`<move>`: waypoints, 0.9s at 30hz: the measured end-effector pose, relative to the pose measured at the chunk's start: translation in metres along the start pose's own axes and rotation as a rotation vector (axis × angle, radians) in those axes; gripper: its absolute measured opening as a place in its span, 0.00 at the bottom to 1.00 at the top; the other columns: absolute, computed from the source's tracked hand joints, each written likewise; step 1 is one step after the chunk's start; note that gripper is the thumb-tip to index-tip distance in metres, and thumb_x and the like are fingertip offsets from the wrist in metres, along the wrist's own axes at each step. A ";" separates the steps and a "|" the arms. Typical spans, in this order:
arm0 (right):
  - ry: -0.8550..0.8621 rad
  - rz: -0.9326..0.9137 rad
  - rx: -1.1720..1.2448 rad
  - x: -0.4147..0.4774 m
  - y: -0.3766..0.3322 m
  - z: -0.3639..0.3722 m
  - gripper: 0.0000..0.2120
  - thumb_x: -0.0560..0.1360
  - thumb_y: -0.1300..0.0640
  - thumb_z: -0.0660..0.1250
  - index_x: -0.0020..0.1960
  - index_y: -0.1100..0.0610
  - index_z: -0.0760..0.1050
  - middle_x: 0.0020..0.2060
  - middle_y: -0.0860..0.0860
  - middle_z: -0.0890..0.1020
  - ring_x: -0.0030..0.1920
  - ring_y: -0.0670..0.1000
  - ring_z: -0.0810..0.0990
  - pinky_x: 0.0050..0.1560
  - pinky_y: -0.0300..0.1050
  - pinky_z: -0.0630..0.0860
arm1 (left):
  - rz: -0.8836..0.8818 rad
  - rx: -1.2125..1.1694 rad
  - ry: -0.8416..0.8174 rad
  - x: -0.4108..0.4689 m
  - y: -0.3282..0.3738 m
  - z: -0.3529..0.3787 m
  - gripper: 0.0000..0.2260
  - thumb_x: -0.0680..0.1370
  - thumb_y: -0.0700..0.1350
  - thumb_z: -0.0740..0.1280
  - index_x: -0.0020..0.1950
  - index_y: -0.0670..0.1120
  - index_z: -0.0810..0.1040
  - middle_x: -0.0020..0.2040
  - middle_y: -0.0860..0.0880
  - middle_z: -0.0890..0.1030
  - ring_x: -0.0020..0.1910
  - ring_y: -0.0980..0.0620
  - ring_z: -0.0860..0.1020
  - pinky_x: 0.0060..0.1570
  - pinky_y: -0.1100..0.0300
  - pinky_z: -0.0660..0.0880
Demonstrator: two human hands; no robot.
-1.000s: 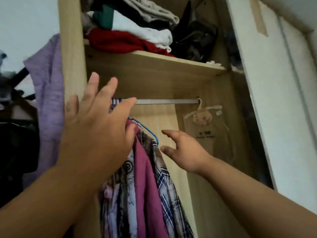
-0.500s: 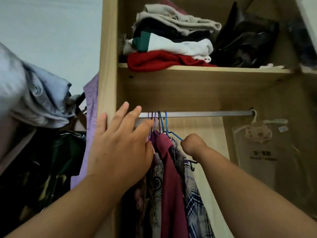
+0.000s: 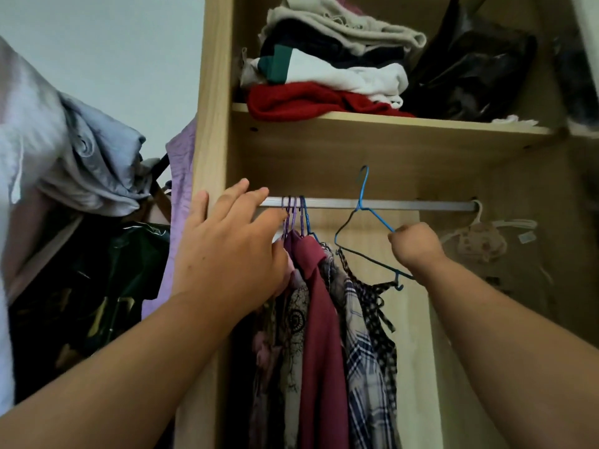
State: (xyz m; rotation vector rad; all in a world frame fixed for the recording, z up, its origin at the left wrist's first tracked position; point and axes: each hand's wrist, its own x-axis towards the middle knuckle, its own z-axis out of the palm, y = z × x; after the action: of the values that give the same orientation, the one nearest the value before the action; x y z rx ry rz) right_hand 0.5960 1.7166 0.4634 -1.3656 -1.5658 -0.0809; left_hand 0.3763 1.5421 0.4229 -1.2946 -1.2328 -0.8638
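While the right hand (image 3: 416, 246) is curled into a tight fist round one sloping shoulder of a blue hanger (image 3: 376, 218), that thin, triangle-shaped wire frame tilts up to the hand's left, its hook standing higher than the smooth metal rail (image 3: 421, 205) that runs just above the knuckles. Thin straps of a dark dotted garment (image 3: 376, 312) loop over the hanger's ends, and the soft cloth hangs below and left of the fist. Further left, a plaid shirt (image 3: 359, 358) and a maroon shirt (image 3: 319, 319) hang bunched together on purple hangers (image 3: 291, 212), whose hooks crowd the rail. Against that bunch lies the left hand (image 3: 233, 251), fingers straight and slightly spread: the fingertips reach the rail, the thumb presses into the cloth, and the little finger rests on the pale wood-grain side panel (image 3: 214, 92). Above both hands, a flat wooden shelf (image 3: 356, 124) carries folded knits, a fuzzy red sweater (image 3: 291, 102) at the bottom of the pile, with a crinkled glossy black bag (image 3: 470, 69) beside them. Just right of the fist, a pale pouch (image 3: 479, 241) hangs from the rail's end.
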 end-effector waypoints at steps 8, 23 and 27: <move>0.065 -0.069 0.072 -0.082 0.092 -0.086 0.08 0.75 0.55 0.67 0.42 0.57 0.80 0.35 0.53 0.80 0.37 0.52 0.76 0.35 0.43 0.66 | 0.042 -0.027 0.005 -0.003 -0.001 -0.001 0.15 0.72 0.52 0.61 0.53 0.50 0.82 0.62 0.48 0.79 0.68 0.46 0.70 0.67 0.37 0.57; -0.080 0.286 0.218 -0.324 0.139 -0.222 0.09 0.72 0.62 0.68 0.43 0.50 0.84 0.22 0.48 0.64 0.23 0.45 0.60 0.22 0.34 0.58 | 0.120 -1.110 -0.663 -0.105 0.186 0.046 0.19 0.79 0.54 0.61 0.68 0.47 0.71 0.66 0.43 0.74 0.65 0.45 0.71 0.64 0.50 0.67; -0.023 0.454 0.065 -0.404 0.116 -0.237 0.10 0.73 0.65 0.67 0.42 0.54 0.85 0.23 0.54 0.66 0.23 0.47 0.62 0.22 0.35 0.60 | 0.044 -1.387 -0.762 -0.171 0.213 0.046 0.08 0.80 0.50 0.60 0.48 0.47 0.73 0.40 0.45 0.78 0.44 0.41 0.77 0.40 0.53 0.69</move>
State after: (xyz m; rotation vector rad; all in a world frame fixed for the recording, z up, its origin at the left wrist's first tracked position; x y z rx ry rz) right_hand 0.7702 1.3282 0.2355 -1.6398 -1.2314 0.2609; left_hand 0.5412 1.5874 0.2052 -2.9425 -1.0776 -1.3099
